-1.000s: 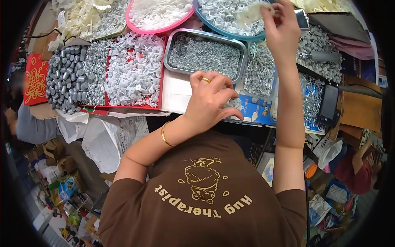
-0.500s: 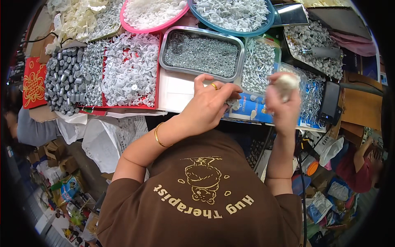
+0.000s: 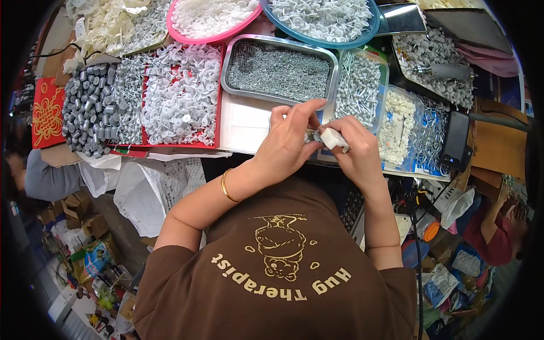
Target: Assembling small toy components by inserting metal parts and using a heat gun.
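Both hands meet over the front of the bench, near its edge. My right hand point(image 3: 358, 148) pinches a small white plastic block point(image 3: 334, 140), which points toward the left hand. My left hand point(image 3: 286, 139) has its thumb and fingers closed on a small grey part point(image 3: 310, 136), mostly covered by the fingertips. The block and the grey part are close together; whether they touch I cannot tell. Just right of my right hand lies a clear tray point(image 3: 381, 161) of small whitish plastic pieces point(image 3: 398, 127).
Behind the hands stand a metal tray point(image 3: 226, 79) of tiny screws and a clear tub point(image 3: 385, 85) of fasteners. A red box point(image 3: 217, 113) holds white plastic discs. Grey cylinders point(image 3: 90, 107) are heaped at left; pink point(image 3: 199, 41) and teal point(image 3: 334, 45) basins stand at the back.
My right hand has moved left from over the clear tray of whitish pieces to my left hand, bringing the white block. My left hand stays in nearly the same place.
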`<action>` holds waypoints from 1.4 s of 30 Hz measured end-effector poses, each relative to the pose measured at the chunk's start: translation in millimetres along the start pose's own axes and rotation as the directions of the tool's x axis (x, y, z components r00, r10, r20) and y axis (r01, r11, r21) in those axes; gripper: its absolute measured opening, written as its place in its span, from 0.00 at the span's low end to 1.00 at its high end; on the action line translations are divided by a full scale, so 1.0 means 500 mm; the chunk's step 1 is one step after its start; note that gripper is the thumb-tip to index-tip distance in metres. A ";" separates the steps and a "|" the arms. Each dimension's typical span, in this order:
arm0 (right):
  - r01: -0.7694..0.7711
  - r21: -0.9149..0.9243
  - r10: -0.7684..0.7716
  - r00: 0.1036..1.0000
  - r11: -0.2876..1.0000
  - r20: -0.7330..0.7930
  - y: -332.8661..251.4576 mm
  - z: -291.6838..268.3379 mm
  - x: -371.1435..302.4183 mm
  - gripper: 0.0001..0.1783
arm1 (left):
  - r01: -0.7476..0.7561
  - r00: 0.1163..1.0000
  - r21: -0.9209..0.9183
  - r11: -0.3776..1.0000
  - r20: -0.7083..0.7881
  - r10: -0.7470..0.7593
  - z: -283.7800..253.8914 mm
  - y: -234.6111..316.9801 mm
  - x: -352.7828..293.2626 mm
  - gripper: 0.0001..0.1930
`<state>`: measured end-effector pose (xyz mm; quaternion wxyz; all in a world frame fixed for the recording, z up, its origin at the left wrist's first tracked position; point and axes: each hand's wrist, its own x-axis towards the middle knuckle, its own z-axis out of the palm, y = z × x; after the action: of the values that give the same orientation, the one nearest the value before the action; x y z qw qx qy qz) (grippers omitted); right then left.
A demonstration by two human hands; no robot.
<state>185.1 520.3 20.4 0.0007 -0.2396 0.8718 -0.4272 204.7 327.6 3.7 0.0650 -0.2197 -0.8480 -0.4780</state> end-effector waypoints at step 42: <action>-0.086 -0.093 0.092 0.994 0.992 0.054 -0.043 -0.011 -0.017 0.27 | 0.062 0.995 0.171 0.983 0.070 -0.075 -0.087 -0.020 -0.033 0.24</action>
<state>200.4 516.8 38.1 0.0343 -0.2127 0.8996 -0.3798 210.7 281.5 13.9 0.0346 -0.2023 -0.8942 -0.3978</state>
